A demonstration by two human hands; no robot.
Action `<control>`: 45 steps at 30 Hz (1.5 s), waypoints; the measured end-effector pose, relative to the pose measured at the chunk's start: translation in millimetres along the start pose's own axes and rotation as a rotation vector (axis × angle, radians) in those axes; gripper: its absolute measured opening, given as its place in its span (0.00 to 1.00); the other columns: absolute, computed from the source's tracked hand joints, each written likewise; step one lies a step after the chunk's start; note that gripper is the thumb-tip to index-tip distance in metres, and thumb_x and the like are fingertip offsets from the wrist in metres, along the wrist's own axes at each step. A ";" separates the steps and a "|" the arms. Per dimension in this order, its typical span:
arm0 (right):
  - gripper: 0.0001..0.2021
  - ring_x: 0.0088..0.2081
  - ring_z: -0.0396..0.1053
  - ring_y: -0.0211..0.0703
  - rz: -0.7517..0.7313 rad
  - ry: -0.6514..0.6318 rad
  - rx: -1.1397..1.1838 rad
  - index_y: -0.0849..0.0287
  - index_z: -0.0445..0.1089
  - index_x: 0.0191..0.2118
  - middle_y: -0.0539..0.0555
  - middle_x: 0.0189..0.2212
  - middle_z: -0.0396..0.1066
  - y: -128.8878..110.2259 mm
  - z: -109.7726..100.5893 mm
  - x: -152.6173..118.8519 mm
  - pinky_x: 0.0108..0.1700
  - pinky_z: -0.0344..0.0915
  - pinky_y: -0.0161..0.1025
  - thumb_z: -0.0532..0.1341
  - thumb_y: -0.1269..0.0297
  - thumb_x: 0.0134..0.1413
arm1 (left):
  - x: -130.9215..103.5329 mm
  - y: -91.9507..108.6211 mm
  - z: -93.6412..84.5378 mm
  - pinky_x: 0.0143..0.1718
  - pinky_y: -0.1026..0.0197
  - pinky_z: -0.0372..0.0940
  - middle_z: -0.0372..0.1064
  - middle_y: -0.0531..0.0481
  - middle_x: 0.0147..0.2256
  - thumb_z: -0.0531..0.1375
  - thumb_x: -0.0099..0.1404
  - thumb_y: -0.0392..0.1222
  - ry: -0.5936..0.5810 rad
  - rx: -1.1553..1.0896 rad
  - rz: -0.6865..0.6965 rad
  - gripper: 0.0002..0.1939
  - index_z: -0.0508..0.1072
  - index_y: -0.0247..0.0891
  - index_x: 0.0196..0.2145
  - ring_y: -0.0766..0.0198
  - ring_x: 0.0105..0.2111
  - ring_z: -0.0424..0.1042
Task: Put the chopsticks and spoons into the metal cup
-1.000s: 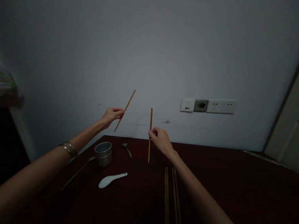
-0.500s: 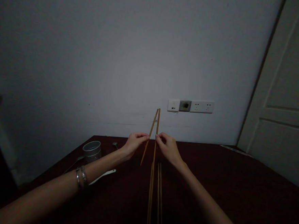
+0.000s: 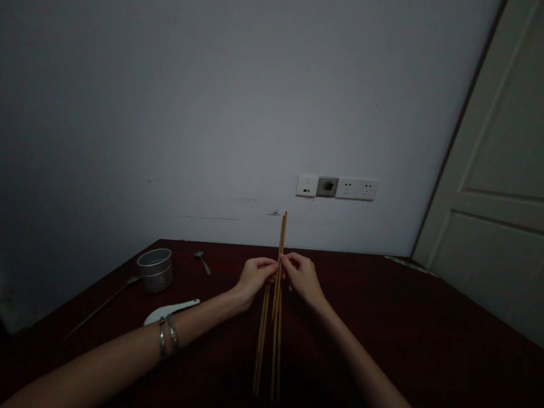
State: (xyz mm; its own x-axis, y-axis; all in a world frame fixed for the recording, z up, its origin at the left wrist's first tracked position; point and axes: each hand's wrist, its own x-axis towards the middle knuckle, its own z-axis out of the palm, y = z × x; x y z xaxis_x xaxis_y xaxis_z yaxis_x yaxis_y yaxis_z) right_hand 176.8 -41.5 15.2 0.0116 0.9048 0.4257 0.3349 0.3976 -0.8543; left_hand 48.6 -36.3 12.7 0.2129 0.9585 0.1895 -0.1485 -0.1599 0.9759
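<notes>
The left hand [image 3: 254, 276] and right hand [image 3: 304, 277] come together, each in a narrow pinch on the held chopsticks [image 3: 282, 239], two of them nearly upright and side by side. They rise past the middle of the desk's far edge in view, their lower ends overlapping, in view, two pairs lying lengthwise on the desk [image 3: 361, 322]: a left pair [image 3: 260, 346] and a right pair [image 3: 277, 353]. Two bracelets [image 3: 162, 336] circle the left wrist, partly covering a white spoon [image 3: 159, 314]. A metal cup [image 3: 156, 277] stands near the far left corner, a small spoon [image 3: 203, 261] to its right by the far edge. A long-handled spoon [image 3: 101, 307] slants along the left edge. Beyond the far edge, wall sockets [image 3: 357, 189] line the wall [image 3: 242, 102]; a door [image 3: 509, 202] stands past the far right corner.
</notes>
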 end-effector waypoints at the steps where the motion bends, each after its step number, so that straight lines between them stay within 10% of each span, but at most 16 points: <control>1: 0.19 0.13 0.60 0.33 0.019 0.000 0.021 0.62 0.68 0.28 0.49 0.17 0.66 2.0 -0.3 -0.2 0.13 0.55 0.29 0.52 0.50 0.49 | -0.1 -1.5 0.6 0.31 0.61 0.62 0.72 0.45 0.25 0.63 0.49 0.43 -0.004 0.002 -0.002 0.06 0.73 0.37 0.24 0.63 0.27 0.70; 21: 0.13 0.10 0.48 0.26 0.261 -0.021 0.255 0.63 0.64 0.20 0.43 0.10 0.55 28.5 -17.6 -14.3 0.10 0.45 0.26 0.57 0.57 0.43 | 7.6 -25.9 5.1 0.25 0.68 0.61 0.68 0.48 0.22 0.59 0.54 0.46 -0.095 0.078 -0.035 0.14 0.72 0.29 0.25 0.71 0.21 0.66; 45: 0.15 0.09 0.51 0.26 0.608 -0.279 -0.066 0.62 0.60 0.16 0.44 0.09 0.57 60.8 -25.7 -66.4 0.10 0.47 0.25 0.56 0.62 0.49 | 32.6 -51.2 31.0 0.13 0.68 0.57 0.66 0.50 0.16 0.55 0.50 0.41 -0.172 0.786 -0.330 0.12 0.69 0.30 0.16 0.73 0.11 0.57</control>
State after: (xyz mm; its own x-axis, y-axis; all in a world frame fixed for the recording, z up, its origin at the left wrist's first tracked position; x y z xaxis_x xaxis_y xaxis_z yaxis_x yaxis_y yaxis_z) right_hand 220.6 -81.3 -57.3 -0.0243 0.9739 -0.2258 0.4027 -0.1972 -0.8938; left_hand 93.0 -4.2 -27.8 0.2802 0.9458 -0.1641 0.6428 -0.0579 0.7638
